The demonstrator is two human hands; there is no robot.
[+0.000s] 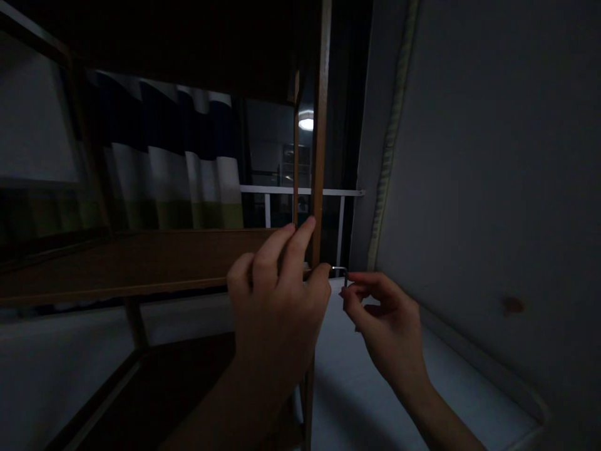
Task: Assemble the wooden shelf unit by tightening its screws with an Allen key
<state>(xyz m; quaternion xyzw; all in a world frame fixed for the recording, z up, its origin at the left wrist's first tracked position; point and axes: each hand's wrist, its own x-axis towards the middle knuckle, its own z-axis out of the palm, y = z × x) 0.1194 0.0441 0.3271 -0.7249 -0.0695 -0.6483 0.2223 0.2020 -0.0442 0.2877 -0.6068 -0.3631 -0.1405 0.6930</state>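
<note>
My left hand (282, 294) is at the corner of a wooden shelf rack, with its fingers bent and spread against the upright post (320, 144). Its thumb crosses the post just above the level of the middle shelf board (188, 254). Right of the post, my right hand (387, 319) pinches the downward arm of a small L-shaped hex key (346, 275) between thumb and fingers. The key's other arm points left to the post beside my left thumb. Its tip and whatever it meets are hidden.
A pale wall (507, 156) rises close on the right, above a white surface (357, 376). Behind the rack are a striped curtain (173, 144), a white railing (277, 190) and a dark window reflecting a lamp (306, 121). A lower shelf (188, 388) lies below. The light is dim.
</note>
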